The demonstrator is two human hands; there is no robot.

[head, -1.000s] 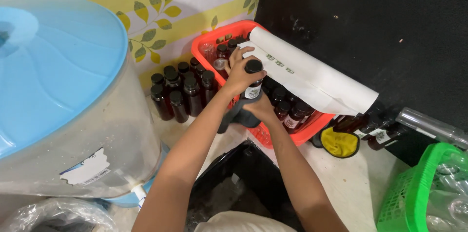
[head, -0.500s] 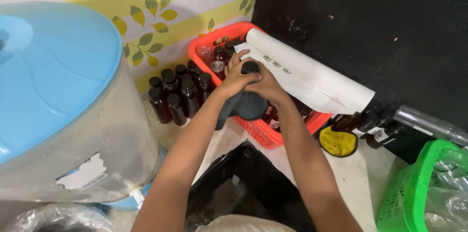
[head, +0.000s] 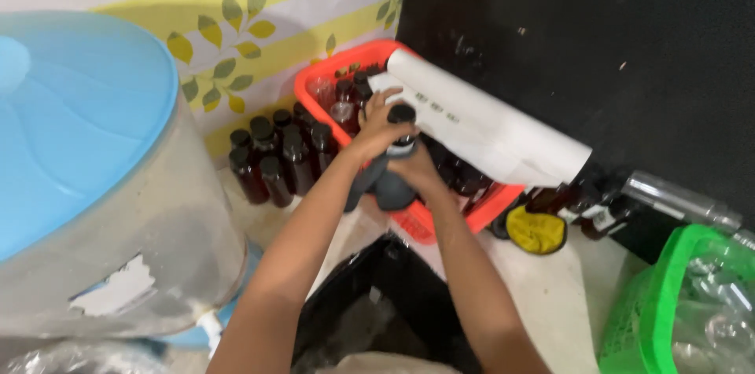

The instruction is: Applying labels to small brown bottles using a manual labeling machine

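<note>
I see a small home bottling corner: brown bottles [head: 271,158] crowd the floor centre-left, an orange crate [head: 440,221] mid-frame, a big lidded water tank [head: 86,185] at left, leaf-patterned wallpaper [head: 236,20] above.

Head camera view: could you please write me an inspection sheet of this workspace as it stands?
Surface: pale floor, partly covered by a black bag.
Job's things: dark bottle with a black cap, held over the red basket of similar bottles.
Clutter: group of brown bottles by the wall; white paper roll lying across the basket; yellow lid; green basket; large clear container with a blue lid.
Grippers: left hand on the bottle's cap end; right hand around its body.
Cables: nothing seen.
Surroundings: leaf-patterned wall; black panel.
</note>
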